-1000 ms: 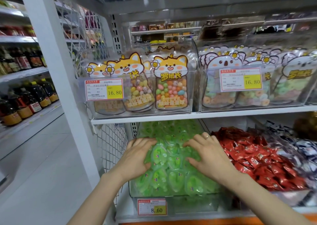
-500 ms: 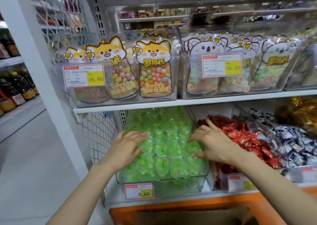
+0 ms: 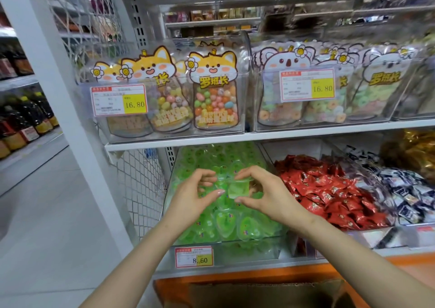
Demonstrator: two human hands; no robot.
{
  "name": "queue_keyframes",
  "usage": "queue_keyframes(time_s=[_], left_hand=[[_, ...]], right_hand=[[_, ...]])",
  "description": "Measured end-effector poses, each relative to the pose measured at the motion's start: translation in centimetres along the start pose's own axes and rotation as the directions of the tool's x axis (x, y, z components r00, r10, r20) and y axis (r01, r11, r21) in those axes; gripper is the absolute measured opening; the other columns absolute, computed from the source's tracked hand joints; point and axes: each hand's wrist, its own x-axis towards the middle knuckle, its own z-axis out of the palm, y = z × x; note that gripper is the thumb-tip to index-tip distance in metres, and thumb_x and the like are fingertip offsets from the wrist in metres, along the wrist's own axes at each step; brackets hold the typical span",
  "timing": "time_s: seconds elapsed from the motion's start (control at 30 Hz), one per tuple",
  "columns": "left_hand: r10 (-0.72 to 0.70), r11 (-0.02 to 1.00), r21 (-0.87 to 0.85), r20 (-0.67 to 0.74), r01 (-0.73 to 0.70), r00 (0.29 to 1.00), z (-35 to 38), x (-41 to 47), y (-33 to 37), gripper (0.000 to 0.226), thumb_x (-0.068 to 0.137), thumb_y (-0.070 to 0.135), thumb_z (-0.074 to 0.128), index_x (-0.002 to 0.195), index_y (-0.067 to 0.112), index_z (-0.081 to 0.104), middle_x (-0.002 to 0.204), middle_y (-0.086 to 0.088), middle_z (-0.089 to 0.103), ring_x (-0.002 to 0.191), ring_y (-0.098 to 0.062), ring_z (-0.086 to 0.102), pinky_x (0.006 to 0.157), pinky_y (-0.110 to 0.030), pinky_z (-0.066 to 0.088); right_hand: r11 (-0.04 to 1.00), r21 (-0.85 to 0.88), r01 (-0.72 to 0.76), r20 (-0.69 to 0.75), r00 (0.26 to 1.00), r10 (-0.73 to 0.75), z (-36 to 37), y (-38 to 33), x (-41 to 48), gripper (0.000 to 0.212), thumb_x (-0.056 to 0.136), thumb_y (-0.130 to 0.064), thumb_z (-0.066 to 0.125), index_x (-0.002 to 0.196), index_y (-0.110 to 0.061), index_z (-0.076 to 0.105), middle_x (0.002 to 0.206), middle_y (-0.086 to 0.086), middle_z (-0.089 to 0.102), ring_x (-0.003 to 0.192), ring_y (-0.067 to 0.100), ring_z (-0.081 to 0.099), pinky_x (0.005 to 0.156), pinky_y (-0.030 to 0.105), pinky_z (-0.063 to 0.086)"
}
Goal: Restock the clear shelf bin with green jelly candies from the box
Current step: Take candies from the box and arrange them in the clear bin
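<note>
Pinching one jelly cup [image 3: 238, 189] between them, left hand [image 3: 190, 197] and right hand [image 3: 270, 194] have lifted off the pile [image 3: 226, 220] they were flattening. The bin [image 3: 226, 252] looks full; the box [image 3: 266, 293] sits at 6 o'clock.

Straight below the gripped green jelly cup [image 3: 237, 189], the price tag [image 3: 194, 256] on the clear bin [image 3: 247, 251] front reads 8.60. Up and left of the grip, the left tag [image 3: 118, 100] says 16.80. Up and right, the right tag [image 3: 307, 85] says 16.80 too. Directly above, the fox pouch [image 3: 213, 91] reads 罗班长, and so does the koala pouch [image 3: 382, 79] far right.

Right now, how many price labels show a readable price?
3: upper left bin label, upper right bin label, green candy bin label; more may hide lower right.
</note>
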Motion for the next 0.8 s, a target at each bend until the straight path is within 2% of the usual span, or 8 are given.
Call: queue_keyframes(time_s=[0.07, 0.17, 0.3, 0.43, 0.5, 0.53, 0.63, 0.8], left_hand=[[-0.044, 0.999, 0.011, -0.006, 0.044, 0.999, 0.0, 0.2, -0.2, 0.034, 0.078, 0.019, 0.073, 0.108, 0.015, 0.058, 0.102, 0.004, 0.065, 0.088, -0.004, 0.058, 0.075, -0.006, 0.042], [0.001, 0.953, 0.303, -0.077, 0.022, 0.997, -1.5, 0.6, -1.3, 0.04, 0.08, 0.03, 0.07, 0.116, 0.018, 0.058, 0.113, 0.006, 0.061, 0.103, -0.006, 0.051, 0.089, -0.018, 0.038], [-0.036, 0.828, 0.56, 0.059, -0.003, 0.998, -2.3, 0.1, -2.3, 0.057, 0.082, 0.053, 0.058, 0.132, 0.028, 0.047, 0.131, 0.012, 0.048, 0.123, -0.008, 0.036, 0.105, -0.029, 0.028], [0.085, 0.773, 0.619, 0.122, -0.142, 0.989, -1.2, -0.8, -3.0, 0.057, 0.085, 0.054, 0.052, 0.137, 0.033, 0.042, 0.14, 0.019, 0.04, 0.126, -0.004, 0.032, 0.101, -0.025, 0.022], [0.136, 0.759, 0.628, 0.104, -0.172, 0.985, -1.0, -1.1, -3.6, 0.054, 0.084, 0.046, 0.059, 0.133, 0.028, 0.048, 0.138, 0.015, 0.046, 0.122, -0.008, 0.04, 0.098, -0.028, 0.027], [0.157, 0.744, 0.641, 0.105, -0.188, 0.982, -1.0, -1.1, -3.8, 0.051, 0.081, 0.043, 0.064, 0.128, 0.026, 0.054, 0.133, 0.012, 0.053, 0.116, -0.011, 0.047, 0.094, -0.029, 0.032], [0.243, 0.687, 0.689, 0.084, -0.233, 0.966, -0.9, -1.2, -4.4, 0.044, 0.067, 0.036, 0.079, 0.108, 0.023, 0.069, 0.11, 0.01, 0.068, 0.094, -0.011, 0.058, 0.081, -0.025, 0.038], [0.41, 0.6, 0.723, 0.089, -0.342, 0.908, -0.8, -1.3, -5.1, 0.035, 0.065, 0.029, 0.08, 0.098, 0.018, 0.072, 0.1, 0.006, 0.071, 0.084, -0.014, 0.063, 0.077, -0.026, 0.031]], right_hand=[[1.0, -0.002, -0.024, 0.019, 1.0, 0.024, 0.5, 0.3, 0.0, 0.041, 0.069, -0.012, 0.082, 0.101, -0.022, 0.058, 0.111, -0.002, 0.059, 0.081, 0.015, 0.059, 0.072, 0.018, 0.048], [0.986, -0.16, -0.045, 0.051, 0.997, 0.054, 0.7, 1.3, -0.2, 0.041, 0.07, -0.011, 0.079, 0.1, -0.02, 0.052, 0.105, -0.006, 0.052, 0.091, 0.017, 0.055, 0.081, 0.021, 0.041], [0.925, -0.375, -0.054, 0.117, 0.988, 0.105, 1.0, 2.1, -0.3, 0.041, 0.075, -0.016, 0.074, 0.105, -0.019, 0.047, 0.108, -0.004, 0.045, 0.099, 0.025, 0.054, 0.087, 0.031, 0.04], [0.794, -0.607, 0.021, 0.171, 0.98, 0.105, 0.6, 1.4, 0.3, 0.04, 0.077, -0.04, 0.071, 0.109, -0.024, 0.052, 0.118, -0.006, 0.048, 0.11, 0.021, 0.047, 0.085, 0.03, 0.027], [0.744, -0.666, 0.054, 0.174, 0.981, 0.085, -0.2, 1.2, 0.8, 0.042, 0.074, -0.056, 0.067, 0.106, -0.03, 0.059, 0.119, -0.01, 0.051, 0.111, 0.019, 0.044, 0.084, 0.031, 0.025], [0.767, -0.64, 0.049, 0.165, 0.983, 0.075, -0.6, 1.1, 1.2, 0.041, 0.074, -0.058, 0.066, 0.104, -0.031, 0.062, 0.118, -0.011, 0.053, 0.111, 0.019, 0.044, 0.084, 0.031, 0.025], [0.872, -0.481, 0.094, 0.15, 0.988, -0.024, -0.4, 0.8, 3.1, 0.034, 0.078, -0.044, 0.067, 0.109, -0.031, 0.067, 0.119, -0.009, 0.061, 0.112, 0.024, 0.052, 0.093, 0.031, 0.032], [0.805, -0.538, 0.248, 0.369, 0.929, -0.039, 3.2, 0.7, 6.9, 0.05, 0.088, -0.027, 0.06, 0.135, -0.035, 0.048, 0.143, -0.012, 0.045, 0.134, 0.014, 0.038, 0.108, 0.028, 0.031]])
